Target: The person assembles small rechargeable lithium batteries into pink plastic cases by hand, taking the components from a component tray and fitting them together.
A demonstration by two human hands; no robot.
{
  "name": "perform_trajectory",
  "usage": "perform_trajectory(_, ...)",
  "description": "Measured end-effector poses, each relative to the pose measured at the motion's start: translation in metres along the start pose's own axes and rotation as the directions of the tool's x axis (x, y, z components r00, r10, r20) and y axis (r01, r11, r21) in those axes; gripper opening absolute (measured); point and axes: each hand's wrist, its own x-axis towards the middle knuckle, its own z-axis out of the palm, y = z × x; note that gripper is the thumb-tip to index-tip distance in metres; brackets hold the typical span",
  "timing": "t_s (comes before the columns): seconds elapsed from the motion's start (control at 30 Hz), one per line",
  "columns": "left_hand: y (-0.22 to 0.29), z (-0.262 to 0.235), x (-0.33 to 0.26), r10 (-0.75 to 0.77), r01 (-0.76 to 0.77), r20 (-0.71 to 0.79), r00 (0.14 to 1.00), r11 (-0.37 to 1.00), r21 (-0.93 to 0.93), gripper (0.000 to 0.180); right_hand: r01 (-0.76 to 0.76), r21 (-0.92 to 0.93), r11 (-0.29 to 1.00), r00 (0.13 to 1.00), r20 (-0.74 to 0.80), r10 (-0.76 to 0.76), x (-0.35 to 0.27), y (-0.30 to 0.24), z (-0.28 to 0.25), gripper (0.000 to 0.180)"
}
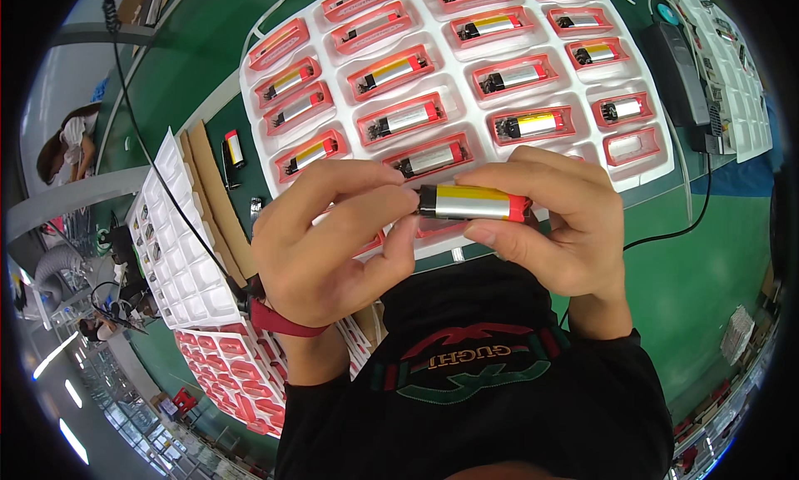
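In front of my chest, both hands hold a small cylindrical battery with a silver body, a yellow strip, a black end and a red end. My left hand pinches the black end between thumb and fingertips. Around the red end, my right hand grips with the thumb below and the index finger on top. Just beyond lies a white moulded tray. Its red-lined pockets carry many similar batteries, lying sideways. A red pocket at its near right corner has no battery. My hands cover part of the tray's near edge.
A loose battery lies on the green table, left of the tray. Further left lean white trays, above red-pocketed trays. A black device with a cable and another white tray are at right. A person sits far left.
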Motion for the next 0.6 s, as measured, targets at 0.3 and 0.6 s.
perform_trajectory(0.3,0.003,-0.016,0.007,0.130,-0.216,0.269,0.954,0.923,0.319,0.032,-0.006,0.071,0.997,0.999,-0.034,0.009,-0.003,0.007,0.007,0.034)
perform_trajectory(0.6,0.006,0.015,-0.013,-0.129,0.040,0.217,0.968,0.928,0.371,0.037,-0.128,0.006,0.992,0.925,-0.361,0.121,-0.016,-0.010,-0.024,0.035)
